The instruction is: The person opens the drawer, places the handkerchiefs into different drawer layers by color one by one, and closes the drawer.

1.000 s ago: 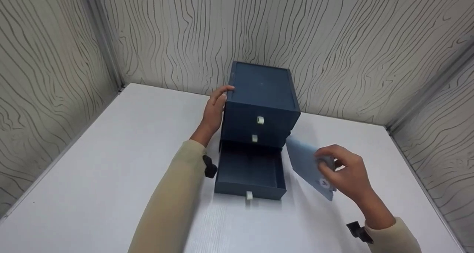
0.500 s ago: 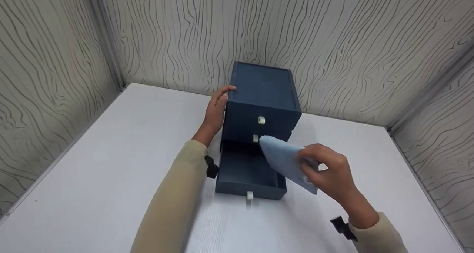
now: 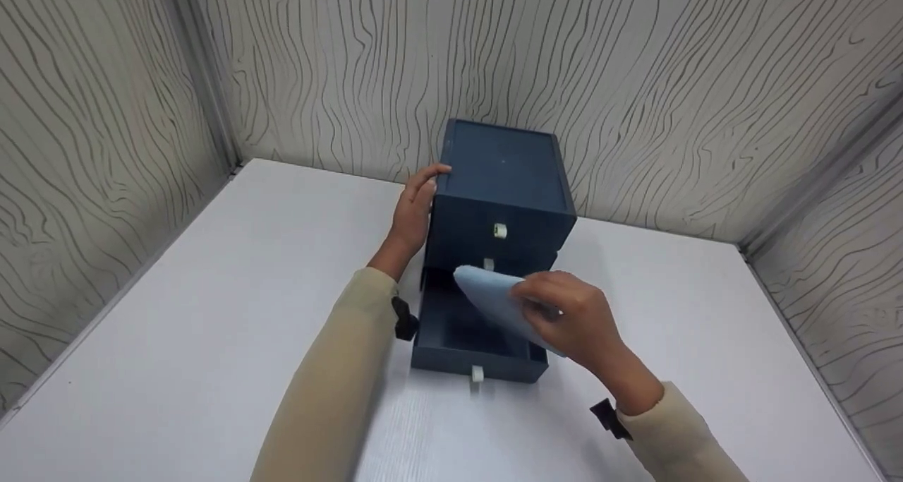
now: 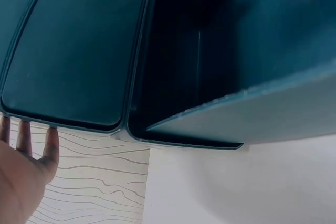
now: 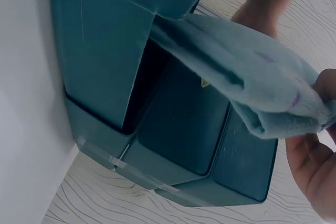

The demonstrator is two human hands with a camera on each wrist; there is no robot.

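Note:
A dark blue unit of stacked drawers (image 3: 504,168) stands against the back wall. Its bottom drawer (image 3: 448,360) is pulled out, and the part of its inside that shows holds nothing. My right hand (image 3: 582,323) pinches a folded light blue towel (image 3: 487,295) between thumb and fingers, above that drawer. In the right wrist view the towel (image 5: 241,61) has fuzzy cloth with small purple marks, and its far end overlaps the drawer's edge. My left hand (image 3: 411,214) rests on the unit's left side, fingers extended, with fingertips at the top edge.
The upper two drawers are closed, each with a small pale pull tab (image 3: 500,231). A white tabletop (image 3: 211,291) lies around the unit. Wood-grain panels (image 3: 338,65) rise behind and at both sides.
My right hand has carried the towel leftward, from beside the unit to over the pulled-out drawer. My left hand has stayed on the unit's side.

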